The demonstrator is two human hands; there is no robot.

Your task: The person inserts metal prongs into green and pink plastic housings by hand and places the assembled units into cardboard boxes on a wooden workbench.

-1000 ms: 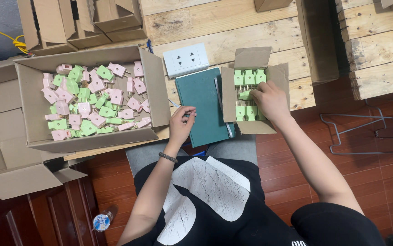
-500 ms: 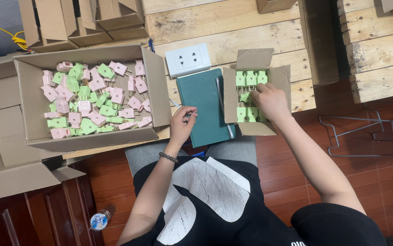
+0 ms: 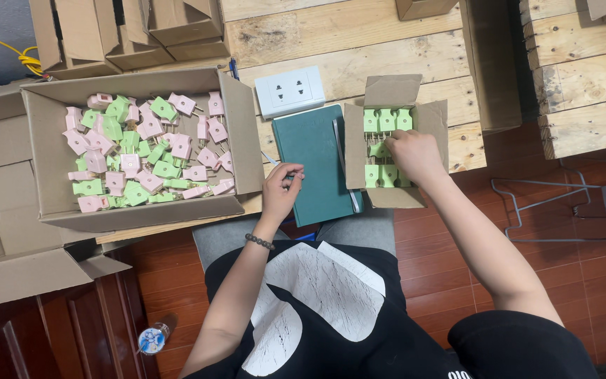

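1. Right now the small cardboard box (image 3: pixel 394 144) stands on the wooden desk (image 3: pixel 387 56), flaps up, with green plugs (image 3: pixel 386 121) packed in neat rows along its far and near ends, prongs toward the middle.
2. Over its centre the right hand (image 3: pixel 412 156) is curled with the fingers down among the plugs; it seems to press or grip one, though I cannot tell which, as the hand covers it.
3. Just left of the box lies a dark green notebook (image 3: pixel 313 165), and the left hand (image 3: pixel 282 191) rests at its near left corner, fingers pinched together on something small that I cannot make out.
4. These plugs look like light, hard plastic with thin metal prongs: stiff, not fragile, a bit slick. I would judge the flat body the place to pinch, keeping off the prongs, which could catch on neighbours.
5. Farther left sits a large open carton (image 3: pixel 243 151) heaped with loose pink and green plugs (image 3: pixel 148 151) lying every way.
6. Behind the notebook is a white wall socket plate (image 3: pixel 290 91); folded empty cartons (image 3: pixel 127 31) stand at the desk's back.
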